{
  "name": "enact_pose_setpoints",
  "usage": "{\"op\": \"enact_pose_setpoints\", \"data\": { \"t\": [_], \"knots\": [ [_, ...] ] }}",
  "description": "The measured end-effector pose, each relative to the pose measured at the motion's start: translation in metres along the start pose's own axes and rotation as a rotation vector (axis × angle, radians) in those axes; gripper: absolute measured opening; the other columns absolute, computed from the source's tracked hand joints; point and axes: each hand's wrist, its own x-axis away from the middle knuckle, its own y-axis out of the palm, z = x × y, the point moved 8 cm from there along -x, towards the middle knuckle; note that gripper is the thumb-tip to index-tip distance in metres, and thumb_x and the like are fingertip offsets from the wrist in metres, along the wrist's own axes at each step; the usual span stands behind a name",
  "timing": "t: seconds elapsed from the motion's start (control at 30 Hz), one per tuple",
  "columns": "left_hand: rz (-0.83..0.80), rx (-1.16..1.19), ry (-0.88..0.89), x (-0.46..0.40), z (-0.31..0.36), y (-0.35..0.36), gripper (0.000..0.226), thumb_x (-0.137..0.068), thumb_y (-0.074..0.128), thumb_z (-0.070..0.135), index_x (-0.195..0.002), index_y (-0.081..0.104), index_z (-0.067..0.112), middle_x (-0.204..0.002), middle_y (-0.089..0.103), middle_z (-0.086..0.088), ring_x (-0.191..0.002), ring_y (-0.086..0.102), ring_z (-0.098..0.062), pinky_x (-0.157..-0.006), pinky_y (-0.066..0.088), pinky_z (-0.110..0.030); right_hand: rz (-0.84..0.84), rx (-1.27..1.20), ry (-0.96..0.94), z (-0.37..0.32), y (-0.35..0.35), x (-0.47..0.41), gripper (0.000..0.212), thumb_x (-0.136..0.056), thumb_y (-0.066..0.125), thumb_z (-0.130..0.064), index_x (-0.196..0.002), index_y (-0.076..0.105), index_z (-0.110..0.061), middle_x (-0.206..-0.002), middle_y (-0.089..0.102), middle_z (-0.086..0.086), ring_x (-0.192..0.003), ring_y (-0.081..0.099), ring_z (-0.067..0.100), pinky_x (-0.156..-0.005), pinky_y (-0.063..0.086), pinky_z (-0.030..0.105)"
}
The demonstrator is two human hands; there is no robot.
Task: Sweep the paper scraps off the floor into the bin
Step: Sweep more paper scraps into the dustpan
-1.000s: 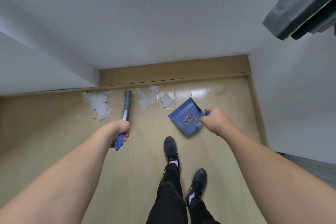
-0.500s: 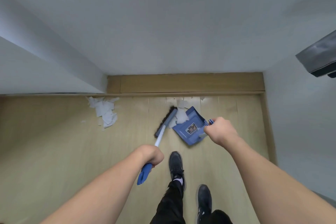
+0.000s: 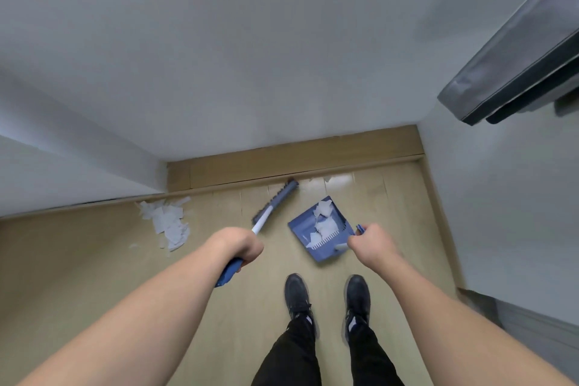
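My left hand [image 3: 239,244] grips the blue-and-white handle of a broom [image 3: 275,202] whose dark brush head lies on the floor near the baseboard, left of the dustpan. My right hand [image 3: 371,243] holds the handle of a blue dustpan [image 3: 300,227] resting on the floor with several white paper scraps [image 3: 322,224] inside it. A pile of white paper scraps [image 3: 169,222] lies on the floor at the left by the wall. Two small scraps [image 3: 327,178] sit by the baseboard beyond the dustpan. No bin is in view.
Grey walls close in the wooden floor on the left, back and right, with a wooden baseboard [image 3: 297,157] along the back. My two black shoes [image 3: 326,298] stand just behind the dustpan. A dark grey fixture [image 3: 513,66] juts out at upper right.
The broom pushed the scraps by the baseboard into the dustpan, then swung back left away from it. The dustpan now holds paper. My feet have come side by side.
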Motion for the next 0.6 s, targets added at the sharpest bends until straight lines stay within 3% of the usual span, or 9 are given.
{"op": "enact_pose_setpoints", "data": {
  "t": [0.1, 0.13, 0.27, 0.37, 0.43, 0.6],
  "knots": [
    [0.011, -0.054, 0.019, -0.015, 0.033, -0.012, 0.028, -0.085, 0.044, 0.001, -0.107, 0.062, 0.001, -0.107, 0.07, -0.013, -0.062, 0.054, -0.022, -0.052, 0.039, -0.027, 0.069, -0.03, 0.041, 0.026, -0.016, -0.012, 0.019, -0.082, 0.053, -0.013, -0.064, 0.045, -0.016, -0.063, 0.049, 0.002, -0.057, 0.044, 0.022, -0.047, 0.027, 0.026],
    [0.005, -0.058, 0.022, -0.021, 0.045, -0.011, 0.03, -0.086, 0.043, 0.002, -0.108, 0.062, 0.002, -0.108, 0.07, -0.013, -0.06, 0.053, -0.02, -0.051, 0.038, -0.026, 0.079, -0.031, 0.052, 0.035, -0.019, -0.016, 0.019, -0.081, 0.054, -0.014, -0.065, 0.045, -0.016, -0.063, 0.05, 0.002, -0.056, 0.044, 0.021, -0.047, 0.027, 0.026],
    [0.012, -0.01, 0.014, -0.037, 0.087, 0.013, 0.023, -0.088, 0.036, 0.007, -0.104, 0.052, 0.004, -0.074, 0.06, -0.005, -0.055, 0.052, -0.018, -0.052, 0.04, -0.025, 0.091, -0.026, 0.038, 0.061, -0.027, -0.032, 0.02, -0.079, 0.055, -0.015, -0.063, 0.044, -0.016, -0.061, 0.047, 0.001, -0.055, 0.041, 0.023, -0.046, 0.026, 0.027],
    [-0.013, -0.056, 0.006, -0.023, 0.101, 0.032, 0.038, -0.082, 0.036, 0.006, -0.118, 0.05, 0.003, -0.069, 0.057, -0.008, -0.059, 0.056, -0.022, -0.061, 0.045, -0.027, 0.087, -0.05, 0.016, 0.073, -0.036, -0.032, 0.024, -0.079, 0.055, -0.013, -0.06, 0.039, -0.017, -0.059, 0.042, 0.001, -0.052, 0.036, 0.021, -0.045, 0.023, 0.028],
    [-0.002, -0.106, 0.017, -0.007, 0.107, 0.033, 0.04, -0.078, 0.039, 0.002, -0.115, 0.053, 0.003, -0.066, 0.058, -0.01, -0.067, 0.059, -0.026, -0.066, 0.046, -0.029, 0.064, -0.07, 0.01, 0.083, -0.042, -0.025, 0.025, -0.08, 0.055, -0.015, -0.061, 0.038, -0.018, -0.061, 0.042, 0.0, -0.054, 0.036, 0.021, -0.046, 0.023, 0.028],
    [0.101, -0.116, -0.009, 0.02, 0.128, 0.023, 0.031, -0.076, 0.036, 0.008, -0.103, 0.05, 0.008, -0.063, 0.057, -0.006, -0.052, 0.055, -0.021, -0.058, 0.043, -0.026, 0.073, -0.145, 0.024, 0.112, -0.065, -0.008, 0.023, -0.081, 0.053, -0.013, -0.062, 0.04, -0.019, -0.063, 0.044, -0.001, -0.063, 0.042, 0.026, -0.046, 0.026, 0.027]
  ]
}}
